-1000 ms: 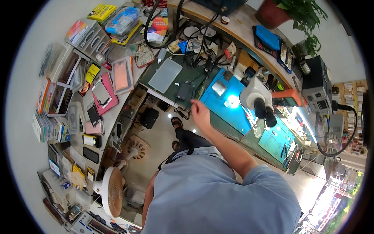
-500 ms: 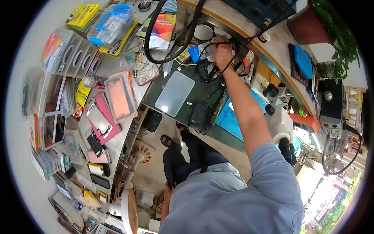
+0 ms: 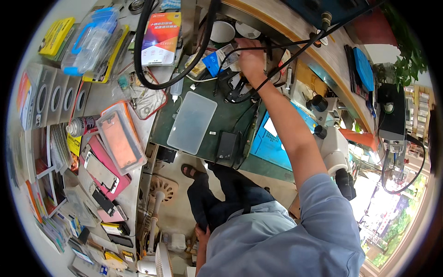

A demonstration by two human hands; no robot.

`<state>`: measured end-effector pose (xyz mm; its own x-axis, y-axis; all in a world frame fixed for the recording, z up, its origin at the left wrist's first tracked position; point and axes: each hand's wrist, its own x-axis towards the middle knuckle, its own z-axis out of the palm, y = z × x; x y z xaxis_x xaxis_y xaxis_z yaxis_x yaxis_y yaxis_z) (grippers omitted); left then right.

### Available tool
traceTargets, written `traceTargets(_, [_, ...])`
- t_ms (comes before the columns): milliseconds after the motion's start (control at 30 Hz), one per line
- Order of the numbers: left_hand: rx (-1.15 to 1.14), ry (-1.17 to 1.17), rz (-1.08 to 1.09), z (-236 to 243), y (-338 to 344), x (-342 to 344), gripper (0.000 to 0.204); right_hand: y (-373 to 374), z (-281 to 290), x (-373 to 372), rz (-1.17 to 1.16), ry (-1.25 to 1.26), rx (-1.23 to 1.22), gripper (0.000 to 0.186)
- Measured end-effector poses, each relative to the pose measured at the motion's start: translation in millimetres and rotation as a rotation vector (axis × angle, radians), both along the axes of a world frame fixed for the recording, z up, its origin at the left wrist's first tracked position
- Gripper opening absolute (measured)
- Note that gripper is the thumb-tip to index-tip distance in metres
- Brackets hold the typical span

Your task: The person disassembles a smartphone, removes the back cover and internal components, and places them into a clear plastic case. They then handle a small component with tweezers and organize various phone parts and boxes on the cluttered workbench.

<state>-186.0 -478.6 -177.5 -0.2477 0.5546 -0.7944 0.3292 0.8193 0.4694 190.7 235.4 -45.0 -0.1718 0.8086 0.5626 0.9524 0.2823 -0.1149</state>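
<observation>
My right hand (image 3: 251, 60) reaches to the far edge of the green bench mat (image 3: 194, 87), under the shelf. Its fingers point away from me and are mostly hidden behind the hand's back, so their grip and anything in them cannot be made out. Just beyond it are a white round tub (image 3: 223, 32) and a second white round piece (image 3: 248, 30). A blue-and-white card (image 3: 213, 63) and black cables (image 3: 237, 87) lie close by. My left hand (image 3: 202, 234) hangs low against my trouser leg, partly covered by my shirt, its visible fingers resting loosely on the cloth.
A translucent flat box (image 3: 192, 122) and a black adapter (image 3: 227, 145) lie on the mat. A blue work mat (image 3: 272, 136) and a white microscope (image 3: 334, 150) stand to the right. A thick black cable loop (image 3: 138, 51) hangs in front. Phone parts and cases (image 3: 121, 141) crowd the left bench.
My view has shifted, so the bench stuff sits further left and lower. My right hand stays among the things at the back; the second white round piece shows more clearly. My left hand stays by the leg.
</observation>
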Motion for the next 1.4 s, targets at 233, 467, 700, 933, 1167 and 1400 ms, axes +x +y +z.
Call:
traceTargets(233, [-0.038,-0.036,-0.043,30,28,-3,0.069,-1,-1,-9,-0.008,0.062,-0.032,0.038])
traceTargets(467, [0.008,0.026,-0.157,55,50,4,0.067,13,8,-9,-0.243,0.065,-0.028,0.035])
traceTargets(700, [0.133,0.047,-0.216,56,34,-4,0.069,81,-18,66,-0.166,0.367,-0.606,0.050])
traceTargets(933, [-0.058,0.067,-0.134,67,31,5,0.071,93,-37,93,-0.167,0.202,-0.642,0.048])
traceTargets(1167, [-0.054,0.044,-0.127,65,34,6,0.068,56,-55,108,-0.150,-0.107,-0.046,0.033])
traceTargets(1400, [-0.138,0.073,-0.198,69,46,7,0.072,38,-20,87,-0.185,-0.042,-0.120,0.039])
